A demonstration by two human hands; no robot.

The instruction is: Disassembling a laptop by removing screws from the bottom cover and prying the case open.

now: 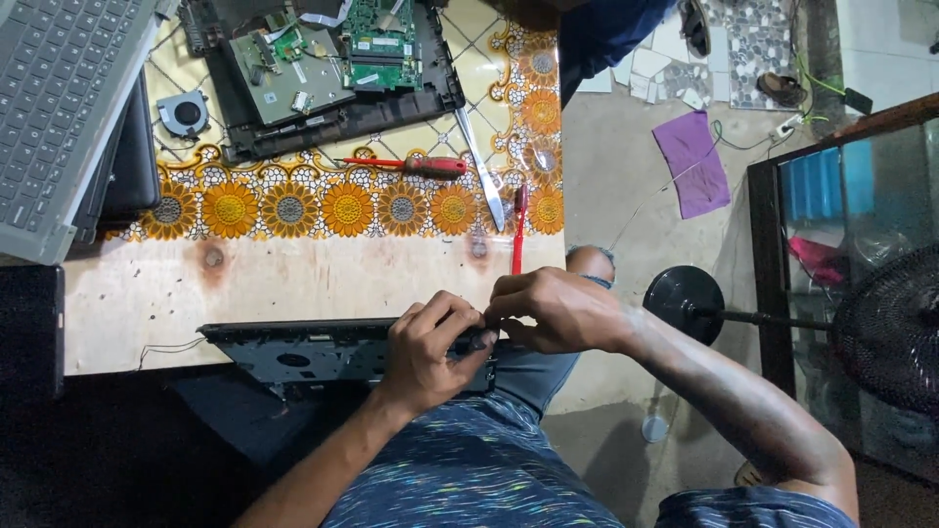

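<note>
At wooden table (293, 284) edge, left hand (430, 352) and right hand (553, 311) gripping black laptop base (303, 350)

Labels: one small white rectangular sticker (385, 42) sits on the green circuit board (380, 44) inside the opened black laptop base (333, 117), at about 12 o'clock on the table. A second pale sticker (271, 96), faint, lies on the grey metal plate (289, 73) at 9 o'clock of the board. No packages, signs or lit screens visible.
</note>
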